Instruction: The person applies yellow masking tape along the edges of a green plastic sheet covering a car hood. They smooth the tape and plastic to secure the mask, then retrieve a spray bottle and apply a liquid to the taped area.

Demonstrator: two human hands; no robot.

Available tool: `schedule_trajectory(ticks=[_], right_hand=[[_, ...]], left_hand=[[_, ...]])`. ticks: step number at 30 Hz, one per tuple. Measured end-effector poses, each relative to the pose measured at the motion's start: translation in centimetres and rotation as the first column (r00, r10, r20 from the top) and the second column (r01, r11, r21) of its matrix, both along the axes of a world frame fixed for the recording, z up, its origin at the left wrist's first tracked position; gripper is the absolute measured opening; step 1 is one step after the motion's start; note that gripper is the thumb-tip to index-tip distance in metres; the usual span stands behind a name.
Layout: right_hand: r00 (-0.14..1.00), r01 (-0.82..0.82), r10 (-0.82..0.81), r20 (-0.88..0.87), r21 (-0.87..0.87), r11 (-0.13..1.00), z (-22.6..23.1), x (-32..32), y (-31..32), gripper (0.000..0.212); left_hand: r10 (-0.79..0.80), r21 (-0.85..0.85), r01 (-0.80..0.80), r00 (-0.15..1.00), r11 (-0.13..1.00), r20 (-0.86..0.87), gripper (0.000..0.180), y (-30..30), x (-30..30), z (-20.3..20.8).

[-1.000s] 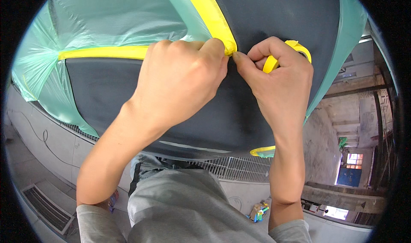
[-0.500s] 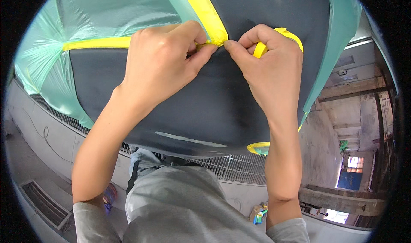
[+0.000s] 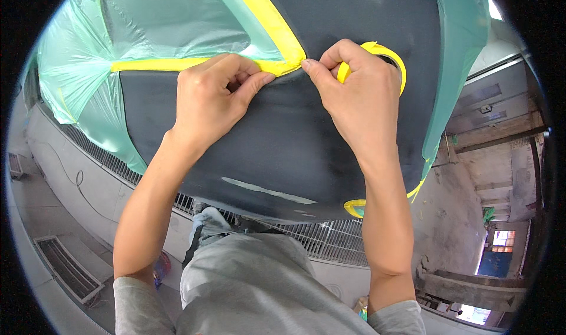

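Observation:
A smooth dark body panel (image 3: 277, 140), apparently part of a vehicle, lies before me with green masking film (image 3: 177, 22) over the area at upper left. Yellow masking tape (image 3: 259, 7) borders the film in two strips that meet at a corner. At the lower strip, my left hand (image 3: 209, 96) is closed, thumb and fingertips pinching the tape's edge left of the corner. My right hand (image 3: 368, 96) holds a yellow masking tape roll (image 3: 402, 69) in its curled fingers. Its thumb tip and forefinger press together beside the corner; whether tape lies between them is hidden.
More green film (image 3: 457, 63) hangs down the panel's right side. A small yellow-taped patch (image 3: 354, 208) and a pale streak (image 3: 268, 190) mark the lower panel. Below runs a floor grating (image 3: 321, 240); a thin cable (image 3: 79, 179) lies at left.
My left hand has slid left along the lower tape strip, away from the corner, uncovering tape there. My right hand stays by the corner with the roll. The view has shifted slightly.

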State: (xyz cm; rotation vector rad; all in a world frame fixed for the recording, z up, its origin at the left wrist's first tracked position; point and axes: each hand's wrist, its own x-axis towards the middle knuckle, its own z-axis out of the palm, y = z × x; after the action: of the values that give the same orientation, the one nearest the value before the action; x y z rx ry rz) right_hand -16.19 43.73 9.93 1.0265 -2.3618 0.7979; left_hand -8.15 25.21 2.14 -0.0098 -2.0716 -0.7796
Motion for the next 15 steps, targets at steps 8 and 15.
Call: schedule_trajectory(ticks=[8,15], right_hand=[[0.977,0.027,-0.02,-0.213,0.027,0.999,-1.2,0.0,0.1,0.035],[0.985,0.039,-0.033,-0.17,0.035,0.999,-0.8,1.0,-0.5,0.031]], left_hand=[[0.047,-0.167,-0.056,0.997,0.984,-0.053,0.021,0.0,-0.6,-0.4],[0.031,-0.163,-0.053,0.99,0.985,-0.139,0.021,3.0,1.8,-1.9]])
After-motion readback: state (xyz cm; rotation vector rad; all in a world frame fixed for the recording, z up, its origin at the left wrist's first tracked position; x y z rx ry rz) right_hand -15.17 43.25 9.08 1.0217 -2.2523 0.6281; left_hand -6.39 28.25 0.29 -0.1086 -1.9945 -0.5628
